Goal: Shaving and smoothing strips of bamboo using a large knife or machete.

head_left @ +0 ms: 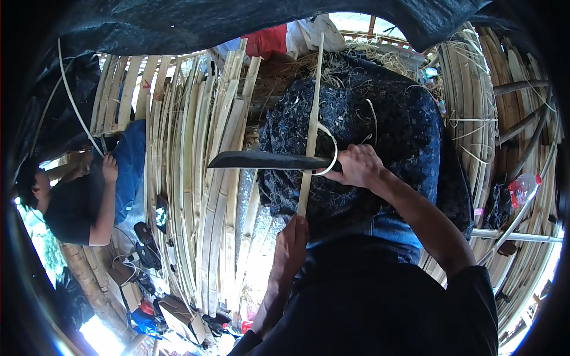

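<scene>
Closed around the lower end of a long, pale bamboo strip (313,133), my left hand (291,242) holds it upright over my lap. My right hand (358,165) grips a machete (267,160) by its handle, which the fingers hide. The dark blade lies across the strip and points left. A thin, curled shaving (333,142) loops beside the strip near the handle end of the blade. Under both lies a dark blue patterned cloth (392,113) over my legs, dotted with small shavings.
Split bamboo slats (219,178) lie in a long stack to my left, with more slats (469,89) on the right. Another person (74,204) sits at the far left, holding a thin strip (74,98). A clear bottle (523,188) with a red cap rests at right. Black sheeting (237,24) hangs above.
</scene>
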`<state>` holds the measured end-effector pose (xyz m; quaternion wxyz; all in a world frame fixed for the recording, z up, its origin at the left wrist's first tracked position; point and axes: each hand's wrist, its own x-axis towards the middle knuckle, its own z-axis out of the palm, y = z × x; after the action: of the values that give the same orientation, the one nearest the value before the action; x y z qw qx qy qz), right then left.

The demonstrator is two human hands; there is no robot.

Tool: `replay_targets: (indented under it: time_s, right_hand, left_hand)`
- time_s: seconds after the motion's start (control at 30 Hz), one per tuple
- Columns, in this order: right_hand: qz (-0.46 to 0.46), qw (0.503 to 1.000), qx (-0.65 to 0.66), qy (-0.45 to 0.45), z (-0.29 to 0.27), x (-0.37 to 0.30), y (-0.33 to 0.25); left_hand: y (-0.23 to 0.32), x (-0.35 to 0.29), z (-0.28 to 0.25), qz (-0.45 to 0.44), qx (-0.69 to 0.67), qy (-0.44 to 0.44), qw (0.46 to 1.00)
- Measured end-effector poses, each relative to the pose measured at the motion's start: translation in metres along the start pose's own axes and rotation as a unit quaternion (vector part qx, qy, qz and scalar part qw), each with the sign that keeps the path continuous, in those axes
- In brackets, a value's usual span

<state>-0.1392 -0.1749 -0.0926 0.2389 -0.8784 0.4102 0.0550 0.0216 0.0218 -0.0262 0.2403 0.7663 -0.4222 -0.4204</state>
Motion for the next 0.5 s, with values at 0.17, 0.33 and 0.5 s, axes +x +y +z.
replay_targets:
  time_s: [0.17, 0.33, 0.5]
  right_hand:
    - [-0.022, 0.995, -0.015, 0.091, 0.027, -0.009, 0.008]
    - [-0.015, 0.969, -0.034, 0.246, 0.036, -0.007, 0.015]
    - [0.006, 0.986, -0.009, 0.165, 0.024, -0.014, 0.005]
  left_hand:
    - [0.012, -0.010, 0.002, -0.077, -0.062, -0.003, 0.995]
    - [0.020, -0.039, -0.009, -0.140, -0.042, -0.039, 0.989]
    - [0.014, -0.043, -0.003, -0.164, -0.077, -0.033, 0.983]
